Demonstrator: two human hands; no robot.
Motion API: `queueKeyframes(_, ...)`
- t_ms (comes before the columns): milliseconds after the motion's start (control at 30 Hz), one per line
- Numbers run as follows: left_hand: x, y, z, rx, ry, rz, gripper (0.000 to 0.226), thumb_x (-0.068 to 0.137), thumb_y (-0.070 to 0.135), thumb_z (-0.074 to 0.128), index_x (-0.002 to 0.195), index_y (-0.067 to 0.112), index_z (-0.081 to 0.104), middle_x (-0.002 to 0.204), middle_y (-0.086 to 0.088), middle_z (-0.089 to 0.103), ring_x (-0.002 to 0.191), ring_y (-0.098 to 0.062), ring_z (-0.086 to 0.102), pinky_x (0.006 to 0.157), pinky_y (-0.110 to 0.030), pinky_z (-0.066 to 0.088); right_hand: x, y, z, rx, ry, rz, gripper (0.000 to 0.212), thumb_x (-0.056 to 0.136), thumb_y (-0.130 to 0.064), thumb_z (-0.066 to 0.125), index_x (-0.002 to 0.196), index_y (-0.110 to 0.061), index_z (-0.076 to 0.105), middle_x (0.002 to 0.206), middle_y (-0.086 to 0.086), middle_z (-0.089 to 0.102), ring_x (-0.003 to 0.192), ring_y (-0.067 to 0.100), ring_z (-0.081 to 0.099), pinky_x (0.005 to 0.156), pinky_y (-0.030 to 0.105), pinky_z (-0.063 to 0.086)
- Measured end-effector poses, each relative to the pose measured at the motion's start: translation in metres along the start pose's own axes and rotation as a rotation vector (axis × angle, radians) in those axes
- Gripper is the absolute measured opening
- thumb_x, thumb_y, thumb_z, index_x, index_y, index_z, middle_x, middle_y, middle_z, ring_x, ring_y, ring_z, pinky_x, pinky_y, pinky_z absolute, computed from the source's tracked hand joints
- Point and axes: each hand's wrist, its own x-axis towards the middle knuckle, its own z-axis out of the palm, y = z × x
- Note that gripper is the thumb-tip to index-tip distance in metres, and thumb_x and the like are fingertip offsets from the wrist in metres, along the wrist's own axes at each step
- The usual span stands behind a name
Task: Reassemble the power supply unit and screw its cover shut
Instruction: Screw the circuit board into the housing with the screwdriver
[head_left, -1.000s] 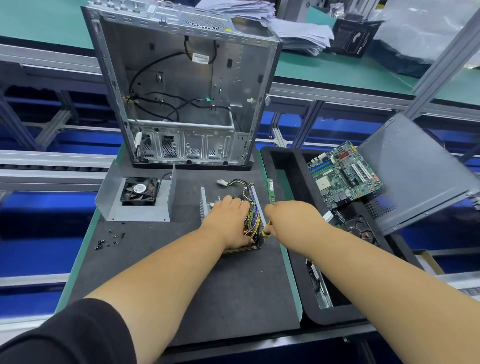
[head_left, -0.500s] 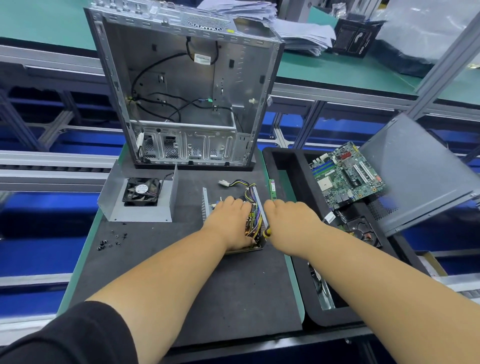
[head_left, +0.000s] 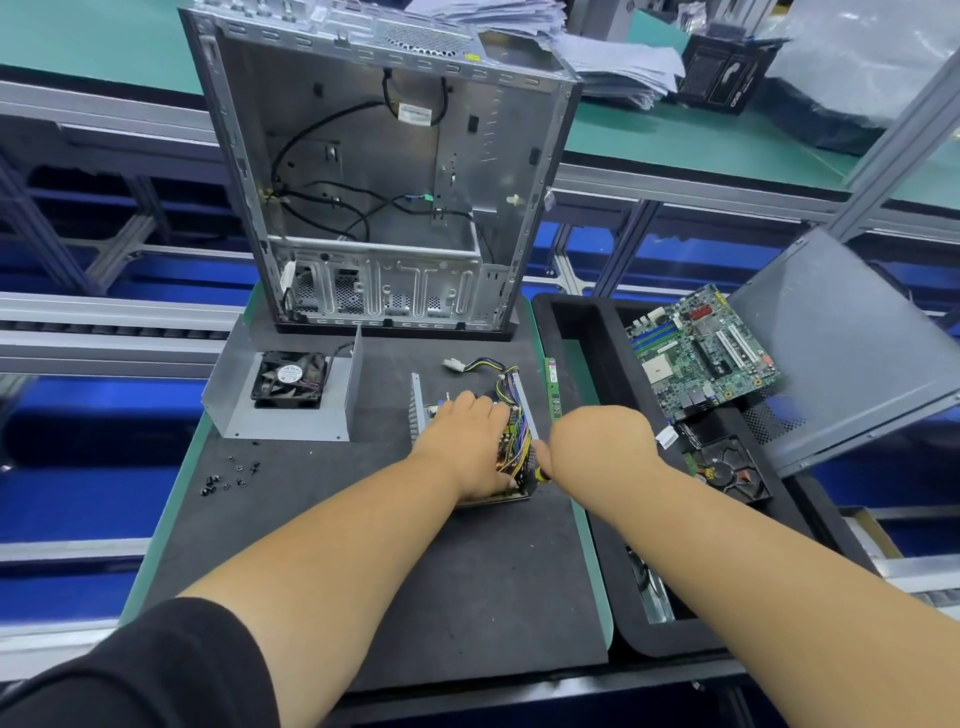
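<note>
The open power supply base (head_left: 418, 410) lies on the black mat, its coloured wires (head_left: 511, 415) bunched along the right wall. My left hand (head_left: 467, 447) rests palm down on its insides, fingers stretched forward. My right hand (head_left: 602, 441) grips a screwdriver (head_left: 540, 472) with a yellow and black handle, right against the unit's right wall; its tip is hidden. The grey power supply cover (head_left: 291, 421), with the black fan (head_left: 289, 379) in it, lies apart to the left. Several small black screws (head_left: 228, 475) are scattered on the mat's left side.
An open PC case (head_left: 384, 171) stands upright behind the power supply. A memory stick (head_left: 553, 389) lies at the mat's right edge. The black tray (head_left: 571, 322) on the right holds a motherboard (head_left: 701, 358), a hard drive (head_left: 727, 467) and a grey side panel (head_left: 841, 343).
Both hands stay at the power supply. The right hand with the screwdriver has shifted only slightly along the unit's right wall.
</note>
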Motion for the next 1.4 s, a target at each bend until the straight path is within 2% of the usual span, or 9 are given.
queueKeyframes(67, 0.000, 0.000, 0.000, -0.004, 0.003, -0.001, 0.074, 0.071, 0.065, 0.069, 0.122, 0.019, 0.042, 0.123, -0.004, 0.048, 0.116, -0.026, 0.039, 0.101, -0.040, 0.035, 0.000, -0.003, 0.000, 0.010, 0.006, 0.016, 0.029, 0.101, -0.028, 0.043, 0.086, -0.016, 0.065, 0.062, -0.001, 0.034, 0.064, 0.024, 0.046, 0.049, 0.022, 0.026)
queueKeyframes(133, 0.000, 0.000, 0.000, -0.008, 0.002, -0.003, 0.074, 0.070, 0.065, 0.069, 0.121, 0.018, 0.042, 0.123, -0.004, 0.048, 0.116, -0.026, 0.038, 0.101, -0.039, 0.035, 0.000, -0.005, -0.001, 0.063, -0.012, 0.028, 0.038, 0.104, -0.038, 0.035, 0.082, -0.018, 0.058, 0.064, -0.002, 0.037, 0.066, 0.024, 0.046, 0.052, 0.024, 0.032)
queueKeyframes(233, 0.000, 0.000, 0.000, -0.008, 0.002, 0.001, 0.074, 0.070, 0.065, 0.069, 0.121, 0.018, 0.043, 0.123, -0.004, 0.048, 0.115, -0.026, 0.039, 0.101, -0.039, 0.035, -0.003, -0.002, -0.002, 0.170, 0.043, -0.014, 0.031, 0.100, -0.046, 0.035, 0.093, -0.019, 0.050, 0.086, 0.002, 0.055, 0.075, 0.027, 0.053, 0.063, 0.031, 0.038)
queueKeyframes(300, 0.000, 0.000, 0.000, 0.001, 0.003, 0.005, 0.074, 0.070, 0.065, 0.068, 0.121, 0.018, 0.042, 0.123, -0.004, 0.049, 0.115, -0.026, 0.039, 0.100, -0.039, 0.035, -0.005, 0.002, -0.005, 0.203, 0.085, -0.095, 0.023, 0.093, -0.039, 0.046, 0.099, -0.017, 0.040, 0.102, 0.005, 0.058, 0.085, 0.029, 0.060, 0.065, 0.033, 0.033)
queueKeyframes(367, 0.001, 0.000, 0.000, 0.006, 0.001, 0.006, 0.074, 0.070, 0.065, 0.068, 0.121, 0.018, 0.042, 0.123, -0.004, 0.049, 0.115, -0.026, 0.039, 0.100, -0.039, 0.036, -0.006, 0.005, -0.007, 0.166, 0.071, -0.189, 0.023, 0.092, -0.027, 0.052, 0.108, -0.015, 0.040, 0.107, 0.007, 0.057, 0.090, 0.030, 0.061, 0.065, 0.033, 0.030)
queueKeyframes(500, 0.001, 0.000, 0.000, 0.003, -0.003, 0.008, 0.073, 0.069, 0.065, 0.067, 0.120, 0.019, 0.043, 0.122, -0.004, 0.049, 0.115, -0.026, 0.039, 0.099, -0.040, 0.036, -0.005, 0.006, -0.010, 0.129, 0.069, -0.226, 0.023, 0.096, -0.021, 0.053, 0.116, -0.013, 0.044, 0.107, 0.007, 0.055, 0.091, 0.029, 0.060, 0.065, 0.034, 0.032)
queueKeyframes(800, 0.001, -0.001, 0.000, 0.001, -0.004, 0.013, 0.071, 0.069, 0.065, 0.067, 0.118, 0.019, 0.042, 0.121, -0.004, 0.048, 0.114, -0.026, 0.039, 0.099, -0.039, 0.035, -0.002, -0.001, -0.013, 0.095, 0.028, -0.173, 0.021, 0.097, -0.016, 0.053, 0.116, -0.011, 0.048, 0.111, 0.006, 0.059, 0.097, 0.027, 0.062, 0.064, 0.033, 0.037)
queueKeyframes(1267, -0.001, 0.000, -0.002, -0.004, 0.008, 0.015, 0.071, 0.070, 0.065, 0.067, 0.119, 0.019, 0.043, 0.121, -0.004, 0.049, 0.113, -0.026, 0.040, 0.098, -0.039, 0.035, -0.001, -0.006, -0.009, 0.100, 0.053, -0.134, 0.020, 0.096, -0.020, 0.052, 0.115, -0.012, 0.051, 0.109, 0.006, 0.059, 0.094, 0.027, 0.061, 0.063, 0.032, 0.033)
queueKeyframes(1400, -0.004, 0.001, -0.001, -0.003, 0.023, 0.019, 0.071, 0.070, 0.063, 0.068, 0.120, 0.018, 0.043, 0.122, -0.004, 0.049, 0.115, -0.026, 0.041, 0.100, -0.039, 0.036, -0.001, 0.002, -0.009, 0.196, 0.043, -0.151, 0.018, 0.098, -0.028, 0.052, 0.108, -0.014, 0.052, 0.106, 0.004, 0.058, 0.096, 0.028, 0.062, 0.063, 0.032, 0.035)
